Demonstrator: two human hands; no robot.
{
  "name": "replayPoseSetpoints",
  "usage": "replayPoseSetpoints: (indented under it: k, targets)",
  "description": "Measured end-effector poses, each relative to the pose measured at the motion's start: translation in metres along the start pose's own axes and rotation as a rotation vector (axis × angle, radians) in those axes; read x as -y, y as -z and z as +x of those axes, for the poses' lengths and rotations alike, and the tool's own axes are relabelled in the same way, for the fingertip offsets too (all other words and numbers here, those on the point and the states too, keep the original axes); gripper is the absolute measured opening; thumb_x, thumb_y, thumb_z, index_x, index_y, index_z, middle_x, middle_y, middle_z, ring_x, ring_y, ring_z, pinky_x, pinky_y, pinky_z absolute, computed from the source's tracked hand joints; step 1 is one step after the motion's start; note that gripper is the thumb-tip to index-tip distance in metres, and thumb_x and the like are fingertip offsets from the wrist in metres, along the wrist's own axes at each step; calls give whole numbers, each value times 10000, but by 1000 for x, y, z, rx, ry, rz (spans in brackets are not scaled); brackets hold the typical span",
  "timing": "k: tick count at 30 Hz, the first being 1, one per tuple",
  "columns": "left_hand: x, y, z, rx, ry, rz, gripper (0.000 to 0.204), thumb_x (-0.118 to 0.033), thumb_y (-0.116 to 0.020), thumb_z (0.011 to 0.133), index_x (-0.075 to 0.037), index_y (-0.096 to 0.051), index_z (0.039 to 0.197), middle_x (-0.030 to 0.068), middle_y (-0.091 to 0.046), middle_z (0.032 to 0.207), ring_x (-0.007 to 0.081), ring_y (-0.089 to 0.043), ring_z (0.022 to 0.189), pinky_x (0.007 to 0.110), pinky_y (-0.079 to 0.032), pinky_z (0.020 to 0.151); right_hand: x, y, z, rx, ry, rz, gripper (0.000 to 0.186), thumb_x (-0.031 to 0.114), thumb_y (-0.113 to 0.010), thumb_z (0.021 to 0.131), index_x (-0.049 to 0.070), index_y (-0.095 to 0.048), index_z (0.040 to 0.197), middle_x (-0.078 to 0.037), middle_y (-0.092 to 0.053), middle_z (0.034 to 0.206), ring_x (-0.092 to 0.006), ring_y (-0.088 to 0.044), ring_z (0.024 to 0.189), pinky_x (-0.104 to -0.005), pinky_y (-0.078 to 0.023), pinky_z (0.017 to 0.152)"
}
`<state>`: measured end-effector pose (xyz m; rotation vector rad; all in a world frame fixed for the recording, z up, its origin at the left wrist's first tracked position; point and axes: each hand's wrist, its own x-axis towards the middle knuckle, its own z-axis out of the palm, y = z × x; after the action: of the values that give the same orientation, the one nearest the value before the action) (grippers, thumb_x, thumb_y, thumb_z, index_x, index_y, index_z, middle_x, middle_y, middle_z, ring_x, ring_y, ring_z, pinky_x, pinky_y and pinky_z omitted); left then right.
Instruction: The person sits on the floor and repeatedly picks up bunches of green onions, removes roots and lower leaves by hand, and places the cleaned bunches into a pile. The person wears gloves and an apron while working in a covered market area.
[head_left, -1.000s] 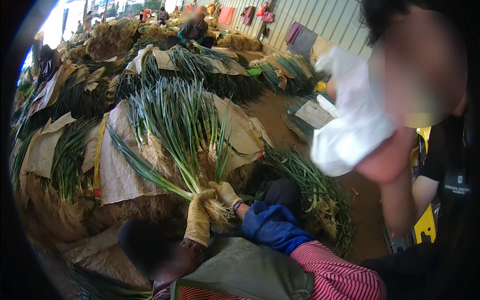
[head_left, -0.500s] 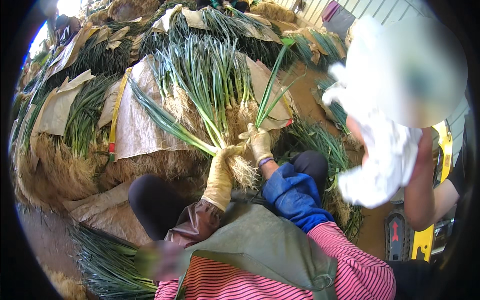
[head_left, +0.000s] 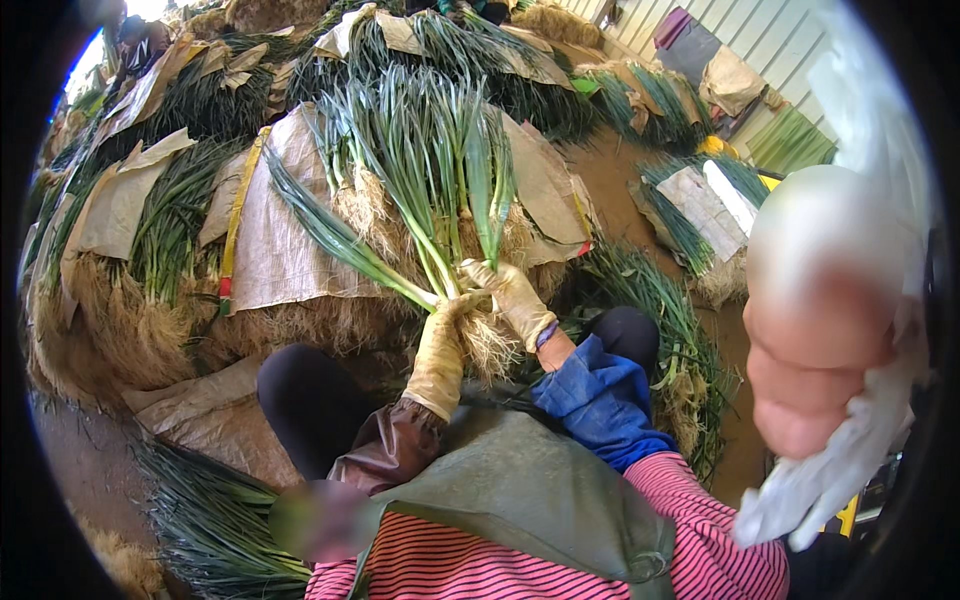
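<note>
Downward head view (wide fisheye)

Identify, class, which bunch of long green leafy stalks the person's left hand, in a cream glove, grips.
The bunch partly splayed leftward, its pale stringy roots poking out beside the cream-gloved left hand; the bunches behind it lie on beige sacking.

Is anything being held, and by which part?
The left hand grips leafy green stalks by their pale lower ends, near the roots; whether the right hand holds any is unclear.
</note>
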<state>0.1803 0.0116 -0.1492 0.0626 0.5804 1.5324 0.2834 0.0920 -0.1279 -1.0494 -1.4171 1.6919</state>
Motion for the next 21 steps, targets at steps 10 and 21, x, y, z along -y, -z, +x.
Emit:
replayPoseSetpoints:
  k: [10,21]
  targets:
    - [1,9,11,104,36,21,255,-101,-664,810,-9,-600,1038,72,-645,916,189,-633,829,310,-529,773,15,-15,-9,180,-186,210,260,203,-649,886,18,-627,1068,-12,-642,943,-97,-589,836,-248,-476,769]
    - [-10,-12,-21,199,-57,40,247,-275,-554,877,-44,-633,920,15,-593,849,149,-550,790,285,-453,743,16,19,0,208,-163,-6,290,224,-596,918,46,-573,1146,-38,-643,966,-111,-599,829,-243,-490,736]
